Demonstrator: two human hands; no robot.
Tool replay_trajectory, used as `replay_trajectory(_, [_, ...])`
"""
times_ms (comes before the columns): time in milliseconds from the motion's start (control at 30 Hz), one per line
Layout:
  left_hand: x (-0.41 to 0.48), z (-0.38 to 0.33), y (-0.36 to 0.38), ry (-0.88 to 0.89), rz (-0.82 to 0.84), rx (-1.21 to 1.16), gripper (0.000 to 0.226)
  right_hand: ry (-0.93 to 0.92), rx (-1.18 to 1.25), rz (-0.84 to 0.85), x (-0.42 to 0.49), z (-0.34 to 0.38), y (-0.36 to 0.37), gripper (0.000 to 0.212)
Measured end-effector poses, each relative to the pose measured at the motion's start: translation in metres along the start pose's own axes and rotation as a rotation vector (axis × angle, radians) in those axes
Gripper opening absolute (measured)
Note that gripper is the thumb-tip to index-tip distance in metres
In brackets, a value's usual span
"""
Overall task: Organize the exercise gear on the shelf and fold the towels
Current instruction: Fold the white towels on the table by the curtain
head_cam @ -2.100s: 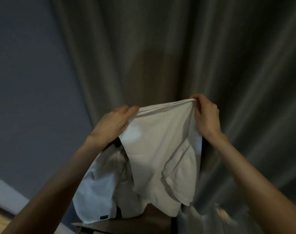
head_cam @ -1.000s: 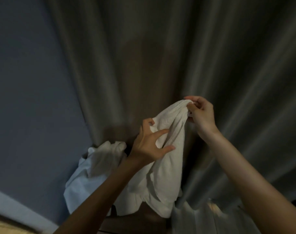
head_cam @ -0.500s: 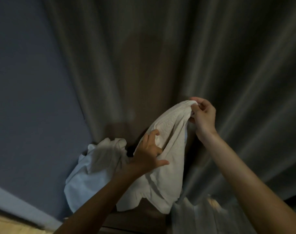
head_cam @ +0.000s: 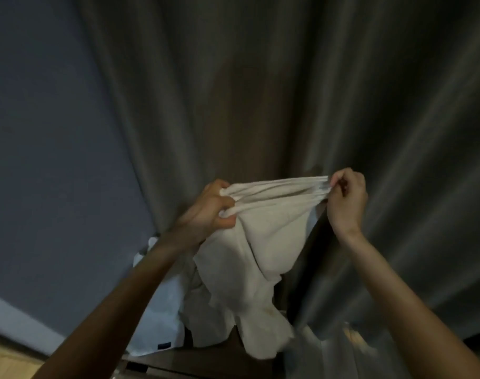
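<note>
Your left hand grips a bunched fistful of the white towel at its top edge, fingers curled round it. Your right hand pinches the opposite end between thumb and fingers. The edge runs taut between both hands and the rest hangs below them. A pale blue cloth is heaped under your left forearm. The grey curtain hangs behind both hands.
</note>
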State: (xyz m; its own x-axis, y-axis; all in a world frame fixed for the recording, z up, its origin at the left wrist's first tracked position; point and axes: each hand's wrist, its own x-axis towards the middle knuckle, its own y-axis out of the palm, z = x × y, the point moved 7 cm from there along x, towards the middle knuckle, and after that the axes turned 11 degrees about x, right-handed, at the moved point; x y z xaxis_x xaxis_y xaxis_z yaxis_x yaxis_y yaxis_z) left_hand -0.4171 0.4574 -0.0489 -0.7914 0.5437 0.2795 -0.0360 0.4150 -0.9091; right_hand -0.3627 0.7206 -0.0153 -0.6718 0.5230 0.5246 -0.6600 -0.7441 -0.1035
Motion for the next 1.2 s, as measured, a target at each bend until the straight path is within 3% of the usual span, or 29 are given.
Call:
replay_trajectory(133, [0.009, -0.020, -0.078, 0.148, -0.262, 0.173, 0.010, -0.144, 0.049, -0.031, 0.015, 0.036, 0.000, 0.037])
replay_trajectory(300, [0.026, -0.024, -0.163, 0.070, -0.613, 0.402, 0.016, -0.338, 0.122, 0.027, 0.033, 0.096, 0.019, 0.045])
replay_trajectory(367, [0.035, -0.023, -0.178, 0.019, -0.655, 0.498, 0.021, -0.339, 0.121, 0.057, 0.043, 0.110, 0.029, 0.049])
replay_trajectory(533, [0.033, -0.007, -0.189, -0.060, -0.585, 0.500, 0.028, -0.402, 0.135, 0.032, 0.040, 0.139, 0.042, 0.051])
replay_trajectory(667, [0.017, 0.018, -0.212, -0.138, -0.756, 0.250, 0.019, -0.530, 0.203, 0.005, 0.034, 0.163, 0.050, 0.047])
replay_trajectory(833, [0.017, 0.034, -0.179, -0.035, -0.524, 0.288, 0.022, -0.400, 0.116, 0.160, 0.040, 0.148, 0.066, 0.050])
replay_trajectory(1000, [0.004, 0.039, -0.130, 0.045, -0.433, 0.123, 0.011, -0.297, 0.060, 0.148, 0.026, 0.103, 0.065, 0.048])
replay_trajectory(1200, [-0.008, 0.039, -0.073, 0.041, -0.314, 0.027, 0.011, -0.160, -0.105, 0.329, 0.005, 0.049, 0.068, 0.034])
